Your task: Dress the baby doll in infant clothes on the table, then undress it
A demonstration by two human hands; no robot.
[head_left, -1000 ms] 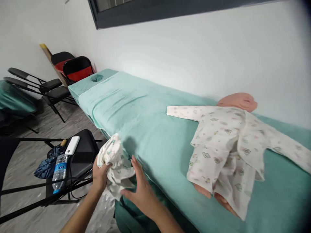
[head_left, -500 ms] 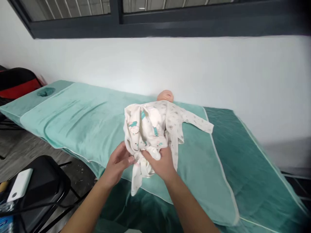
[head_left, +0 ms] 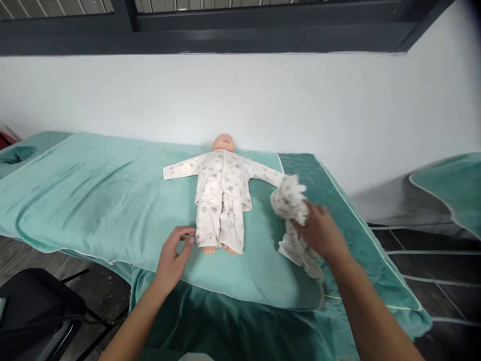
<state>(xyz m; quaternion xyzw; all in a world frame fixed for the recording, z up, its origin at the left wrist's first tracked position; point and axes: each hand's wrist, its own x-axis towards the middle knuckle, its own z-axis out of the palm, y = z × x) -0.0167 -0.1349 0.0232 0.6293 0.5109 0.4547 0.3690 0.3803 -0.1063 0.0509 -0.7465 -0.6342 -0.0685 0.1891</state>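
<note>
A baby doll [head_left: 224,143] lies on its back on the bed, its arms spread wide. It wears a white printed pajama top [head_left: 224,175] and matching pants [head_left: 220,220], with its feet showing below the hems. My right hand [head_left: 321,228] grips a bunched white piece of baby clothing [head_left: 291,200] to the right of the doll, near the end of its sleeve. Motion blurs this garment, so its exact kind is unclear. Beside the doll's feet, my left hand [head_left: 176,255] hovers with fingers curved and apart, holding nothing.
A light green cover [head_left: 112,200] lies over the darker green bed [head_left: 376,281], which stands against a white wall [head_left: 225,100]. At lower left is a black chair [head_left: 41,306]. Metal bars [head_left: 432,253] and another green cover [head_left: 451,185] are at the right.
The bunched clothing has moved from in front of the doll to its right, now in my right hand alone. My left hand has let go of it. The view has turned right, uncovering the doll's body.
</note>
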